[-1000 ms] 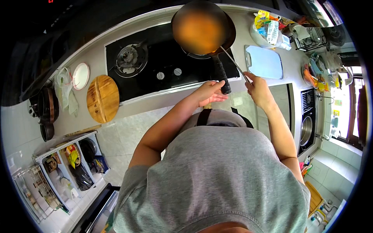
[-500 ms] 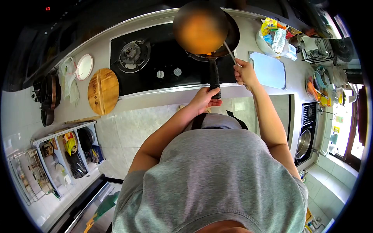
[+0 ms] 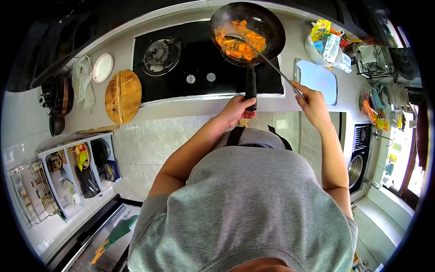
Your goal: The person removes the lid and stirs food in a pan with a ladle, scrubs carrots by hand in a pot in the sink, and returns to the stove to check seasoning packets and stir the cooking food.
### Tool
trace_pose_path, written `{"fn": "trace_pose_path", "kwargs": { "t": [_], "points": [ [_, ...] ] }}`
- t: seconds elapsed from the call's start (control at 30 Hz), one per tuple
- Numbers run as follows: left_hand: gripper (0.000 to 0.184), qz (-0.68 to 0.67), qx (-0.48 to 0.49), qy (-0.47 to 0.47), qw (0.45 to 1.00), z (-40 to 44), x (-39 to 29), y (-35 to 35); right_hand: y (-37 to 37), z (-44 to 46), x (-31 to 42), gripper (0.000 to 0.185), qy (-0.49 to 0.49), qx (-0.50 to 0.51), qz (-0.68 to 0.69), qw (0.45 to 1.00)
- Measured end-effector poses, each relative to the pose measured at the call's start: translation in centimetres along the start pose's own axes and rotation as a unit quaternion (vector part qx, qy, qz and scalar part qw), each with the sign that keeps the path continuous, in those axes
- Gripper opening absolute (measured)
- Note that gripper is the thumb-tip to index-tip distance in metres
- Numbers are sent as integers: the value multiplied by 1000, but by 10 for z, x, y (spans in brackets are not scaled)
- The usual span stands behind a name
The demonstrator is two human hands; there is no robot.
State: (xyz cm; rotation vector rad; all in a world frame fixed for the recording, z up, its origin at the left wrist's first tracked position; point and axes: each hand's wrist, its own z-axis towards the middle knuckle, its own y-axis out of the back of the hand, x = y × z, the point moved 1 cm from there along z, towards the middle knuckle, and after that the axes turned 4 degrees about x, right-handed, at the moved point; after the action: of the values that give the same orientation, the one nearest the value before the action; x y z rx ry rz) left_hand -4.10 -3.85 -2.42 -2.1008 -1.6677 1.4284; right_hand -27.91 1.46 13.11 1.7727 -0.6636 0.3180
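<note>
A dark wok (image 3: pixel 274 34) sits over the right burner, slightly steaming. Orange pieces of food (image 3: pixel 254 41), which look like cut carrot, lie in it with some paler bits. My left hand (image 3: pixel 238 110) is closed around the end of the wok's black handle (image 3: pixel 250 82). In my right hand (image 3: pixel 312 105) is the end of a long metal ladle (image 3: pixel 275 66). The ladle's rounded head rests among the food, left of the wok's middle.
Left on the black gas hob (image 3: pixel 181 63) is another burner (image 3: pixel 158 55). A round wooden board (image 3: pixel 123 97) and a white plate (image 3: pixel 103 68) lie further left. On the right are a pale blue tray-like board (image 3: pixel 317 81) and a white container of packets (image 3: pixel 316 53).
My right hand has moved right and down, and the ladle now slants lower across the wok. The wok's contents, blurred before, show clearly. My left hand stays on the wok handle.
</note>
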Motion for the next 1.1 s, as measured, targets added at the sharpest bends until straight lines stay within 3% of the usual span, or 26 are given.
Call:
{"fn": "trace_pose_path", "kwargs": {
  "t": [0.2,0.33,0.57,0.63,0.73,0.87,1.0,1.07,1.1],
  "points": [
    [30,5,5,-2,1000,-1,0,0,18,-34,16,47,-46,39,-33,998],
    [29,12,0,-5,1000,-1,1,0,-10,-17,10,44,-12,45,-38,998],
    [28,26,-19,-2,999,-4,-1,-4,-40,22,-16,48,-57,-21,-138,989],
    [29,32,-26,-6,999,-5,0,-4,-34,18,-23,48,0,-76,-67,995],
    [29,36,-25,-6,999,-3,3,-1,-22,25,-22,48,-28,-81,-29,996],
    [30,45,-27,-11,999,-6,1,-3,-25,84,-44,47,13,-170,-62,983],
    [31,46,-47,0,998,-7,0,-4,-28,129,-51,46,21,-197,-33,980],
    [32,43,-50,0,998,-6,1,-5,-22,136,-41,45,-92,-3,164,982],
    [31,42,-51,-2,998,-7,1,-5,-19,138,-42,45,-92,-2,165,982]
  ]
}}
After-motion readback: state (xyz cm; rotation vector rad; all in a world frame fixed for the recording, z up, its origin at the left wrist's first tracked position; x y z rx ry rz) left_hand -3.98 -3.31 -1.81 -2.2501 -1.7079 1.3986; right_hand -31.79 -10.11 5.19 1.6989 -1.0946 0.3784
